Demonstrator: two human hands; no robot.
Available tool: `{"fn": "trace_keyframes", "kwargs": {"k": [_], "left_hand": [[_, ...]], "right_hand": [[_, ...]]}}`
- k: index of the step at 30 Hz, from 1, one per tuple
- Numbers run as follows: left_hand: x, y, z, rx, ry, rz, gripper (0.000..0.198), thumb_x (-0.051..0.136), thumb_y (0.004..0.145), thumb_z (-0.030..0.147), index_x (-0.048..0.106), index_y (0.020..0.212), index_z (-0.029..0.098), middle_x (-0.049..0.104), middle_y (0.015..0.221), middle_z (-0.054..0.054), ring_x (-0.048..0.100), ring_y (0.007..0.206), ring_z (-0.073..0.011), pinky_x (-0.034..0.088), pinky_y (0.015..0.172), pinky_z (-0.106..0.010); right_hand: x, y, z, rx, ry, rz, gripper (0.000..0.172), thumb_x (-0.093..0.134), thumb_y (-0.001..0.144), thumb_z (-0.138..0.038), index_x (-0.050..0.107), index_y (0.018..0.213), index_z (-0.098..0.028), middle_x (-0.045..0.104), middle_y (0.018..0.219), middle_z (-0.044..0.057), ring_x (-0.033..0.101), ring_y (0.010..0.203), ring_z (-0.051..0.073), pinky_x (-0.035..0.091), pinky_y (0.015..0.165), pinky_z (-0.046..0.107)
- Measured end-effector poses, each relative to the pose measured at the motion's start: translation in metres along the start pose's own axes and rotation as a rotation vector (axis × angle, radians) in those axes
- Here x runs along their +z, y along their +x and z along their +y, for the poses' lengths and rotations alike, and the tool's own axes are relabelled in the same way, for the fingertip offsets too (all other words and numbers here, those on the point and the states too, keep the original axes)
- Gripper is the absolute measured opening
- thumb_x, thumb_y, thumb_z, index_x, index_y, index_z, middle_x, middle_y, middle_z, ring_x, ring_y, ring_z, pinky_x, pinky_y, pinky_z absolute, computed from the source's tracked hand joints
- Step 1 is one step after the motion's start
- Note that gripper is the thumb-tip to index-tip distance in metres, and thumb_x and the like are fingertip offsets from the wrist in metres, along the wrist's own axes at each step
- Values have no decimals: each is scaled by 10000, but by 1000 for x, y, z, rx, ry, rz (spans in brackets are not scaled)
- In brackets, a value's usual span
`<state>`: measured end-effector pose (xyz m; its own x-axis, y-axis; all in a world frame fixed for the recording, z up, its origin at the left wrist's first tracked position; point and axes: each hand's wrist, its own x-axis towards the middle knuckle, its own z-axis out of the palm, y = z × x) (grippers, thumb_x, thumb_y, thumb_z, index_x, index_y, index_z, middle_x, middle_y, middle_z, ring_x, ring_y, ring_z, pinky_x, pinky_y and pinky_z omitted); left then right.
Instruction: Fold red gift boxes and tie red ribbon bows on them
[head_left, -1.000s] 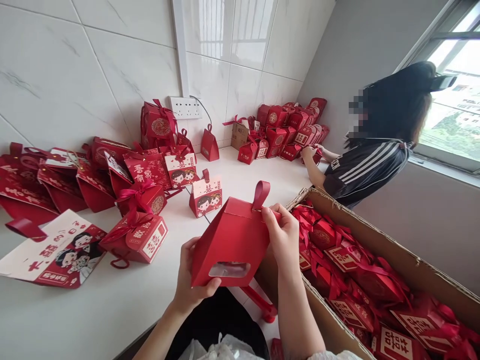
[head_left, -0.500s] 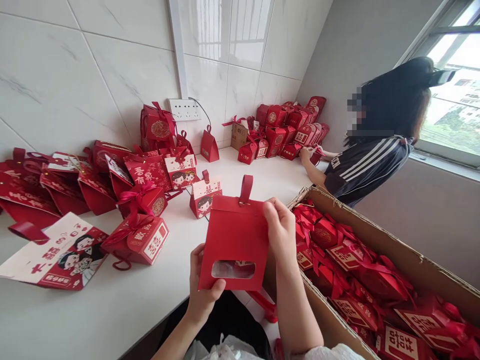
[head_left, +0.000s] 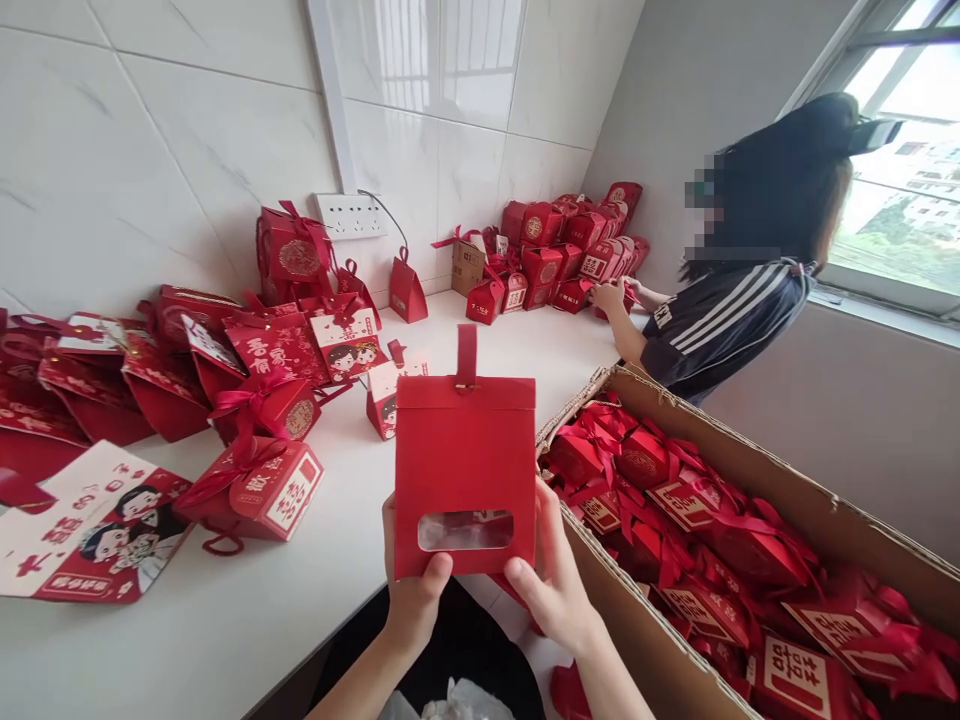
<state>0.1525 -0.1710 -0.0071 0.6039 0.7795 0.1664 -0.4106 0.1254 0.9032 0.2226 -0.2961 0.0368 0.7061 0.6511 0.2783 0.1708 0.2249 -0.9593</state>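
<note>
Between my two hands is a red gift box (head_left: 465, 450), upright, with a loop handle on top and a clear window low on the side facing me. Something pale shows through the window, but I cannot make it out. My left hand (head_left: 416, 590) grips the lower left edge, thumb on the front. On the lower right edge my right hand (head_left: 559, 575) is closed the same way. Behind the held box, a small white and red box (head_left: 381, 400) with a cartoon figure stands partly hidden. Left on the table lies a flat-looking white and red box (head_left: 97, 530) with a cartoon couple.
Several red boxes line the white table (head_left: 300, 610) by the tiled wall. A cardboard carton (head_left: 750, 440) full of ribboned red boxes stands at the right. Beyond it a co-worker (head_left: 735, 310) handles boxes near a stacked pile (head_left: 570, 240). A socket strip (head_left: 351, 216) is on the wall.
My right hand has moved down from the box's upper right corner to its lower right edge. The box now faces me more squarely. The view has shifted slightly.
</note>
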Motion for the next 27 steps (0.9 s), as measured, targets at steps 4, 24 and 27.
{"fn": "trace_keyframes", "kwargs": {"k": [4, 24, 27], "left_hand": [[17, -6, 0, -84, -83, -180, 761, 744, 623, 535, 402, 1242, 253, 588, 1090, -78, 623, 943, -261, 542, 798, -403], [69, 5, -16, 457, 313, -938, 586, 483, 858, 517, 349, 1355, 239, 476, 1304, -134, 400, 1293, -324, 354, 1057, -508], [77, 14, -29, 672, 739, -970, 461, 539, 857, 311, 425, 1289, 198, 534, 1259, -124, 367, 1319, -308, 151, 1124, -539]], "right_hand": [[-12, -14, -3, -3, -35, 148, 623, 613, 825, -479, 308, 1354, -357, 475, 1327, 40, 479, 1214, 200, 467, 958, 301], [-109, -91, -52, -37, -468, 723, 595, 629, 778, -503, 460, 1280, -230, 580, 1121, 103, 618, 933, 224, 552, 717, 296], [-151, -119, -83, 64, -703, 776, 557, 672, 746, -394, 480, 1251, -261, 603, 1063, 79, 631, 836, 189, 553, 627, 248]]}}
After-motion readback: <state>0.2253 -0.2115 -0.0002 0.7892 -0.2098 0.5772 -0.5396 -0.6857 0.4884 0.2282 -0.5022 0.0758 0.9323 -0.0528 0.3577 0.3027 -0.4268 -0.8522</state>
